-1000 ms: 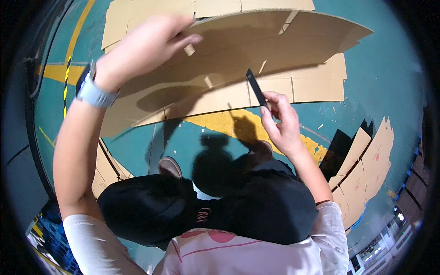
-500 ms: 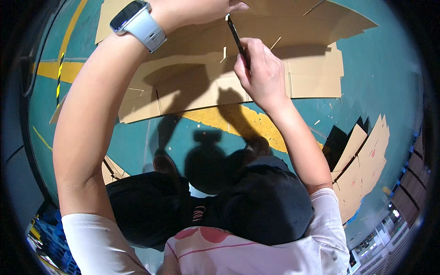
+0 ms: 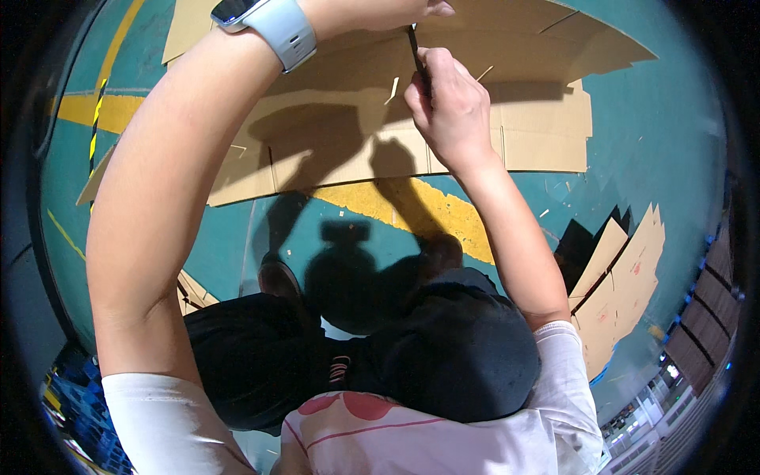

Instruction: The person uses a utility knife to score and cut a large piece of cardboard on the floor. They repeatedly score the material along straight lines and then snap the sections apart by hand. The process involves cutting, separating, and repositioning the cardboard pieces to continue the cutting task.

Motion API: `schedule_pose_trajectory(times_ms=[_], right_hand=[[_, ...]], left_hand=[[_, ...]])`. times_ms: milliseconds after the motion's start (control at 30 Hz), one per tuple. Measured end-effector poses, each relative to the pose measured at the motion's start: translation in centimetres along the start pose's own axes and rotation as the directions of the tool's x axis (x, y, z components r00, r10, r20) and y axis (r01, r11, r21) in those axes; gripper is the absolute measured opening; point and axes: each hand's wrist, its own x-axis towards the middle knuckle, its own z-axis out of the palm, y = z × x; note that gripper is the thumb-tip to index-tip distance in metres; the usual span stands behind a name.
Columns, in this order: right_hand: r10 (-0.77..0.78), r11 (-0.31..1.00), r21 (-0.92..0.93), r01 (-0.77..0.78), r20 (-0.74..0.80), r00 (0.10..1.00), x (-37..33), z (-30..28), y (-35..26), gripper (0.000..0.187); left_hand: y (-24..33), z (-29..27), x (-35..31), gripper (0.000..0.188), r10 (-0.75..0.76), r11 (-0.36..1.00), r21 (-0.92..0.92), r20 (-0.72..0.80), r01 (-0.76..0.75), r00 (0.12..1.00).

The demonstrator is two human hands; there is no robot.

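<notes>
A large sheet of brown corrugated cardboard (image 3: 530, 119) lies on the floor before me, with fold lines and short slits in it. My right hand (image 3: 455, 103) is closed round a slim black utility knife (image 3: 417, 51), whose tip points away toward the cardboard's far part. My left hand (image 3: 388, 11), below a watch with a pale blue strap (image 3: 286, 36), reaches across the upper edge of the view. Only its wrist side and a fingertip show, close to the knife's tip; the other fingers are out of view. Small cardboard slivers (image 3: 393, 89) stick up from the sheet.
The floor is green with yellow bands (image 3: 360, 198). More cardboard pieces (image 3: 621, 277) stand at the right, and another (image 3: 194, 291) lies by my left knee. Black-and-yellow tape (image 3: 96, 123) runs along the left. Small scraps are scattered on the floor.
Both hands have shifted slightly; the knife has moved a little right and farther away, its tip still beside the left hand. My left forearm and watch have moved right and up.
</notes>
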Motion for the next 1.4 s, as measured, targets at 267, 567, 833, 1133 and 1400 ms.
schedule_pose_trajectory(times_ms=[267, 567, 833, 1133, 1400], right_hand=[[0.039, 0.999, -0.021, -0.037, 0.104, 0.994, -3.2, -1.0, 0.0, 0.029], [-0.046, 0.998, -0.032, 0.049, 0.081, 0.996, -0.2, -2.5, 0.4, 0.028], [-0.065, 0.992, -0.108, 0.070, 0.049, 0.997, 1.0, -0.9, 1.5, 0.025], [-0.021, 0.995, -0.095, 0.024, 0.036, 0.999, -0.3, -0.6, 1.1, 0.024], [0.110, 0.994, -0.008, -0.110, 0.095, 0.989, -2.3, -1.4, -0.1, 0.026]], left_hand=[[0.3, 0.2, 0.3, 0.023, 0.039, 0.999, -0.036, -0.027, -0.040, 0.999], [0.0, 0.0, 0.1, 0.024, 0.025, 0.999, 0.033, -0.038, -0.024, 0.999], [0.7, -0.2, 0.4, 0.024, -0.048, 0.998, -0.025, 0.029, 0.049, 0.998], [0.1, 0.0, 0.7, 0.022, -0.032, 0.999, -0.035, 0.031, 0.033, 0.999], [-0.3, 0.3, 1.0, 0.023, 0.002, 1.000, -0.013, 0.019, -0.002, 1.000]])
